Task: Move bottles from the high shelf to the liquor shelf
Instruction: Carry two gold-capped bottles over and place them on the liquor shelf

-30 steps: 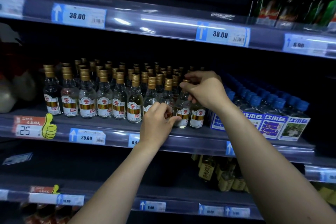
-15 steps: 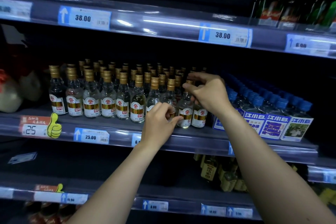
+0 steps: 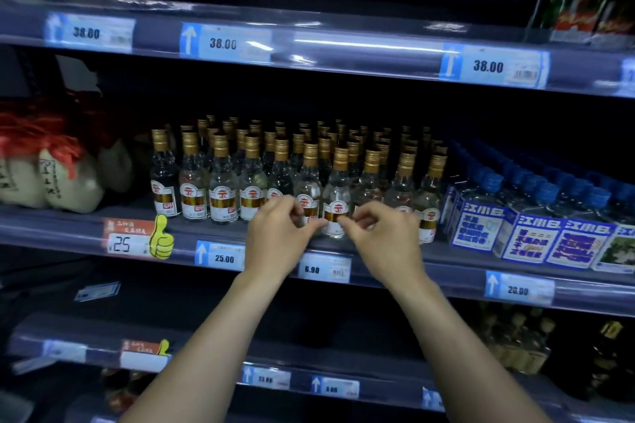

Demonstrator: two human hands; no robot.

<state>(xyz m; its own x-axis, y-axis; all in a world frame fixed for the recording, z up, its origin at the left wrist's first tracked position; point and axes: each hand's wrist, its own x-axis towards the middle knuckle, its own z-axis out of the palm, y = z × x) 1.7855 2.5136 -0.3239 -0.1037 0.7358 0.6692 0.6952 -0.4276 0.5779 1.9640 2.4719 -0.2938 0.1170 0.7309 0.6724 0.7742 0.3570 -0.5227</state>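
Since a second ago, the right hand (image 3: 381, 237) is sitting lower, off the gold caps and level with the left hand (image 3: 278, 237). Both hands are pinching the base of one clear bottle (image 3: 336, 197), fingertips closing on its label from either side. That bottle is standing upright at the front edge of the middle shelf (image 3: 395, 261), among matching bottles.

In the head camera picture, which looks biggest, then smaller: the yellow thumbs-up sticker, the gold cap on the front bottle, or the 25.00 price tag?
1. 25.00 price tag
2. yellow thumbs-up sticker, nearly alike in size, so unsure
3. gold cap, clearly smallest, though farther back
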